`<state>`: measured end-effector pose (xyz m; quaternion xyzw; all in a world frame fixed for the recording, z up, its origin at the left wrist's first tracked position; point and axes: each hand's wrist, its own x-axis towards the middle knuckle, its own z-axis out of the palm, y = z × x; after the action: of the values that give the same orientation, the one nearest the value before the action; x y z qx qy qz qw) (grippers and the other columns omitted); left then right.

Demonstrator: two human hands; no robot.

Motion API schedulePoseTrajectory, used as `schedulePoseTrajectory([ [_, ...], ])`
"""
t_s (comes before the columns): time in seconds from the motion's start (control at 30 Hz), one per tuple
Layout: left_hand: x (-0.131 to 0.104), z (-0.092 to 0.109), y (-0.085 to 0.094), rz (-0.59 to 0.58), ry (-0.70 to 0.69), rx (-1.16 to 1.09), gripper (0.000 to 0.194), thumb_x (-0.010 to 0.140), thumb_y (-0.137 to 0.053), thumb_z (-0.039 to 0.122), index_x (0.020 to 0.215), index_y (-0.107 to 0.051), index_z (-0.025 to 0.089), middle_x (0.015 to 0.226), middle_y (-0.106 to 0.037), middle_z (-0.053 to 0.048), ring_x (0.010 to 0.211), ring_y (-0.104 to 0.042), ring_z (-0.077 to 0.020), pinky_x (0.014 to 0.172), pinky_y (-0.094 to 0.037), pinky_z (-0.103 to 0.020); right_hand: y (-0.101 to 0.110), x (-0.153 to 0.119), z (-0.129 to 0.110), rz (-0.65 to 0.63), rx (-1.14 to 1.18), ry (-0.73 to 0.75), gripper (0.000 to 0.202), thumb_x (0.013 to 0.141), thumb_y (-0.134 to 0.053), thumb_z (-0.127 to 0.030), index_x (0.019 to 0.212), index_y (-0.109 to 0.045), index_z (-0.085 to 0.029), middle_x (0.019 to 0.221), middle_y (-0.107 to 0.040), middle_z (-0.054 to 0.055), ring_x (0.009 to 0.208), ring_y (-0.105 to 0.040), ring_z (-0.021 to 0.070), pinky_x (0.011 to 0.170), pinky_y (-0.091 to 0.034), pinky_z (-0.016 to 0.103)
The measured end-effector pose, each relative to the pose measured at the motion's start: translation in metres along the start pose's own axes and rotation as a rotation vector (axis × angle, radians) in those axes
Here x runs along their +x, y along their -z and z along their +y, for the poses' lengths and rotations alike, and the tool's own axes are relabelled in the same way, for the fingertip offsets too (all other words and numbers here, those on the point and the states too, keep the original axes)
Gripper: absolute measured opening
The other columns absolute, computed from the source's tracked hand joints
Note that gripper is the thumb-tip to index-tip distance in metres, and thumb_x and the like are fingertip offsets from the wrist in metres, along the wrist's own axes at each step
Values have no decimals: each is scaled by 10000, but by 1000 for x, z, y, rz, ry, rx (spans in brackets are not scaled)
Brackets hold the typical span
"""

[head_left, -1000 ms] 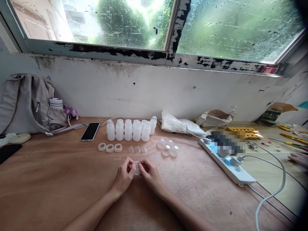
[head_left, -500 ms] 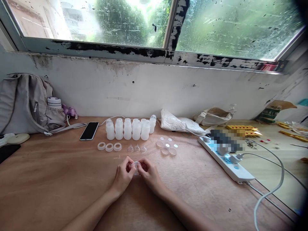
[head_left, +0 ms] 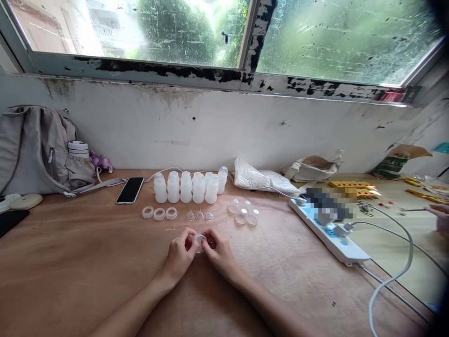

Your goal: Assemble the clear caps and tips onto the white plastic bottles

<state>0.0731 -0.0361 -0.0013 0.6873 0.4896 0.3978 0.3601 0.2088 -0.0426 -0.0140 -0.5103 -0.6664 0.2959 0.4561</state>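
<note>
My left hand [head_left: 181,250] and my right hand [head_left: 218,249] meet at the middle of the table, fingertips pinching opposite sides of a translucent bottle collar [head_left: 200,236]. Some clear piece shows below its rim, partly covered by my thumbs; it looks like a silicone nipple. Just beyond my hands lie three clear nipples [head_left: 199,215] in a row. To their left are three white collar rings [head_left: 159,214]. Round clear caps [head_left: 240,218] lie to the right. Behind these stand several frosted small bottles [head_left: 185,188], one at the right end with a clear top.
A phone [head_left: 130,190] and a grey backpack [head_left: 35,145] are on the left. At right lies a white power strip [head_left: 328,231] with looping cables [head_left: 411,252]. A white padded pouch [head_left: 261,178] rests by the wall. Another person's hand [head_left: 442,217] with a thin tool shows at the right edge.
My hands keep hold of the collar, tilted slightly so more of the clear part shows. Another person's hand has come in at the right edge.
</note>
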Motion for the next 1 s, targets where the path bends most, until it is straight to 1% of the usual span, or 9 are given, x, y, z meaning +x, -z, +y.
schedulePoseTrajectory([
  [0.17,1,-4,0,-7,-18,23,135,772,-448,326,770,-508,205,599,-545,32,528,-517,-117,536,-380,-207,-3,0,2,22,-19,-4,46,738,-466,-166,732,-508,-184,647,-524,-18,564,-468,105,526,-382,215],
  [0.3,0,-6,-1,2,-26,34,121,779,-439,302,771,-507,203,593,-538,34,537,-519,-117,545,-381,-206,-3,0,1,-2,-9,-2,65,757,-459,-177,759,-524,-179,658,-535,-10,572,-473,108,532,-382,217],
  [0.47,-1,-5,-2,10,-69,64,95,783,-438,273,766,-495,199,616,-550,27,544,-526,-116,542,-387,-209,-2,0,1,0,2,-13,53,763,-469,-187,733,-511,-177,646,-525,-13,566,-467,106,528,-381,216],
  [0.57,0,-5,0,-4,-82,43,67,765,-462,247,802,-489,199,636,-567,25,542,-536,-113,535,-402,-204,-2,-1,1,-21,27,-17,48,765,-465,-181,777,-512,-177,693,-541,-3,604,-491,113,546,-395,219],
  [0.7,1,-7,-1,-15,-85,39,123,735,-486,213,857,-481,202,692,-594,16,563,-555,-113,550,-422,-203,-2,-1,3,-26,52,-18,83,734,-473,-142,805,-498,-177,711,-542,-4,612,-496,111,548,-401,215],
  [0.87,-1,-9,-3,3,-84,108,87,739,-467,193,824,-460,206,610,-550,38,528,-530,-109,543,-414,-207,-5,-1,4,6,41,10,82,715,-474,-125,770,-464,-185,672,-501,-25,571,-464,96,516,-386,204],
  [1.0,-3,-12,-5,30,-117,140,107,732,-461,173,832,-456,211,600,-524,47,528,-522,-107,550,-413,-207,-5,-2,3,19,9,38,112,700,-475,-104,774,-458,-187,689,-506,-19,579,-474,98,527,-397,209],
])
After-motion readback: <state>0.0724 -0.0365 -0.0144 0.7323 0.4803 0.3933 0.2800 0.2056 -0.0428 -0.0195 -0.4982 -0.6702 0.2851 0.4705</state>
